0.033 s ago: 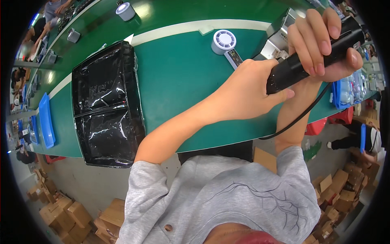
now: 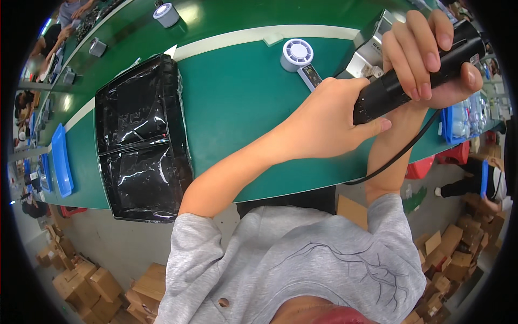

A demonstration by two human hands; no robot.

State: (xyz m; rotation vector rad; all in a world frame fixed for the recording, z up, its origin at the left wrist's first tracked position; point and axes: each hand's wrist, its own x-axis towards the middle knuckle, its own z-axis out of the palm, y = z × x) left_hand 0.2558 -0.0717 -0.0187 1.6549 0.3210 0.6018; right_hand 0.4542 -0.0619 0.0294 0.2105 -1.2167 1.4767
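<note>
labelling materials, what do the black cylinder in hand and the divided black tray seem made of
Black cylinder: perhaps metal or hard plastic, unclear which; satin, soft sheen. Black tray: probably plastic; glossy, its wrinkled, film-like surface throwing sharp glints.

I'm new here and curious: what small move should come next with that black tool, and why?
Perhaps ease the right forearm clear of the black cable: the cable crosses it in this view, while the left grip and right grip both hold the black tool.

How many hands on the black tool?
2: the left hand around the lower-left end of the black tool, the right hand gripping it farther up.
</note>
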